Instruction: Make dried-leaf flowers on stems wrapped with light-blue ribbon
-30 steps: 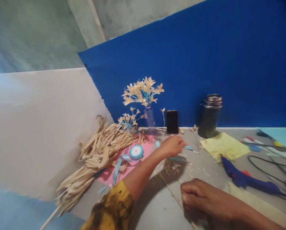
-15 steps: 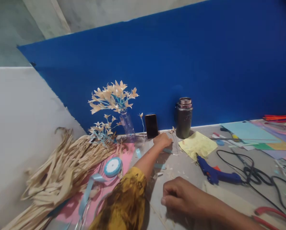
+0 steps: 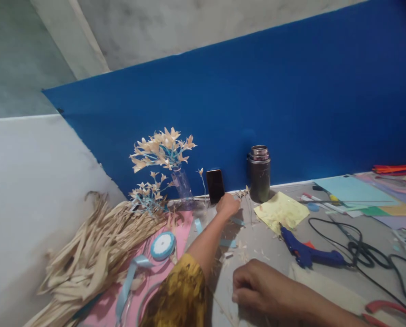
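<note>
My left hand (image 3: 228, 205) reaches to the back of the table, just in front of a dark phone (image 3: 215, 186) that leans on the blue board. Its fingers are closed, and what they hold, if anything, is too small to tell. Small wired flowers (image 3: 244, 192) lie just right of it. Nearer to me, my right hand (image 3: 252, 284) rests on the table with its fingers curled in and nothing visible in them. A clear vase (image 3: 182, 184) of pale flowers (image 3: 164, 147) stands left of the phone.
Dried husks (image 3: 97, 245) and a blue ribbon roll (image 3: 162, 245) lie at the left. Right of my hands are a dark flask (image 3: 259, 175), yellow paper (image 3: 284, 209), a blue glue gun (image 3: 312, 254) with its cord, red-handled pliers (image 3: 390, 309) and coloured sheets (image 3: 356, 188).
The view has tilted slightly, so the table scene sits a little lower. My left hand has shifted only slightly at the back; my right hand stays in nearly the same place.
</note>
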`<state>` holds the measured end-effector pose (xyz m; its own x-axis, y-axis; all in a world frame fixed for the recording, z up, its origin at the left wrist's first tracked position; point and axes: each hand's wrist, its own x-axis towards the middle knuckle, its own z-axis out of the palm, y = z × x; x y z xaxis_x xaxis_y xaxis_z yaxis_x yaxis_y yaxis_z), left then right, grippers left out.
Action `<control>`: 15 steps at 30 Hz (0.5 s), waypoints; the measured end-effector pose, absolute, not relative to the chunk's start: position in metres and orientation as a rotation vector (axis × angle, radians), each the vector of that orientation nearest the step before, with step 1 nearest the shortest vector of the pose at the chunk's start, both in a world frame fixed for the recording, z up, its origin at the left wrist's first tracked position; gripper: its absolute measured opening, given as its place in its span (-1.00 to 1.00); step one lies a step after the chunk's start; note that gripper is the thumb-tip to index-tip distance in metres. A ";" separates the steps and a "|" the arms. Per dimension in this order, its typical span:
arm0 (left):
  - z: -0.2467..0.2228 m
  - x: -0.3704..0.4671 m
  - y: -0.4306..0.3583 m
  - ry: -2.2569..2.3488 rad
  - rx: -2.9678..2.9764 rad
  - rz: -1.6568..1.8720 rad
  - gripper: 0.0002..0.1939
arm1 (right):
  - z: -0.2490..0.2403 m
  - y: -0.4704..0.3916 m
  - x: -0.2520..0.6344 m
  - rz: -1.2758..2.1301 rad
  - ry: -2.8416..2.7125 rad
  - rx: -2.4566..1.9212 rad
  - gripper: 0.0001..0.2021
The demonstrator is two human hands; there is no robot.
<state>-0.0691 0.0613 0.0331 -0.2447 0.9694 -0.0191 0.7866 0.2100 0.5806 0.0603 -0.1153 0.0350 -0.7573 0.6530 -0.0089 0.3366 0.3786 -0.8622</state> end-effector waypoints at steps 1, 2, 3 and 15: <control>0.033 -0.078 0.057 2.122 1.629 0.738 -0.82 | 0.033 -0.113 0.059 1.351 -2.238 -0.896 -0.87; 0.031 -0.087 0.053 2.135 1.620 0.826 -0.82 | 0.031 -0.109 0.059 1.389 -2.136 -0.947 -0.86; 0.030 -0.097 0.050 2.148 1.607 0.919 -0.80 | 0.029 -0.103 0.059 1.425 -2.010 -1.012 -0.86; -0.002 -0.145 0.085 1.732 1.346 1.579 -0.45 | 0.030 0.069 0.016 0.986 -1.617 -1.321 -0.73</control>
